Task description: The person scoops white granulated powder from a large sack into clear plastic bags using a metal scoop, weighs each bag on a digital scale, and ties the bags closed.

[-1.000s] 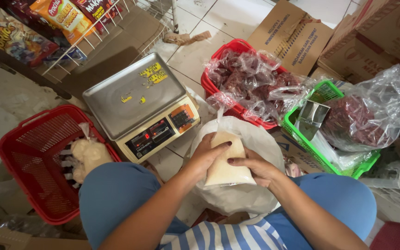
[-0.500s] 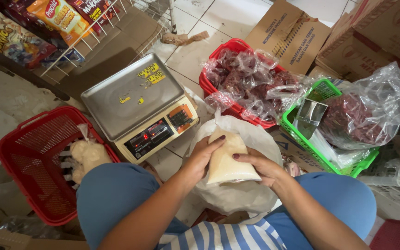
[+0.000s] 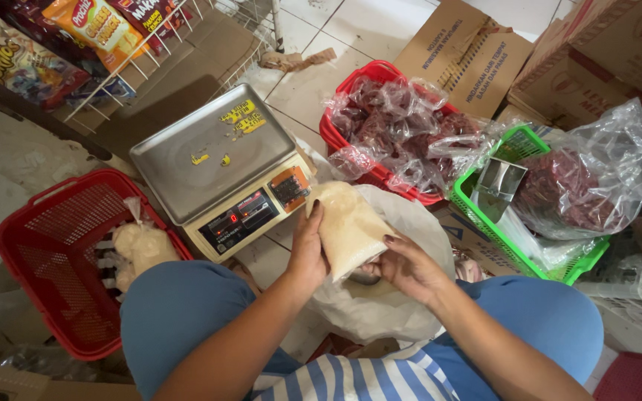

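On a pale tiled floor (image 3: 351, 30) crowded with cardboard boxes (image 3: 462, 52) and a wire snack rack (image 3: 150, 52), a small clear bag of pale grain (image 3: 347, 226) is held over a large white sack (image 3: 403, 297), just beside a digital scale (image 3: 221, 167). The bag is clasped by the left hand (image 3: 307, 249) along one side and by the right hand (image 3: 409, 266) at its lower end. It looks full and soft. Red baskets (image 3: 53, 245) and a green one (image 3: 514, 245) stand beyond; the sack's contents are hidden.

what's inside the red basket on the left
The red basket holds tied clear bags of pale powder. Its lower right corner is covered by the person's knee.
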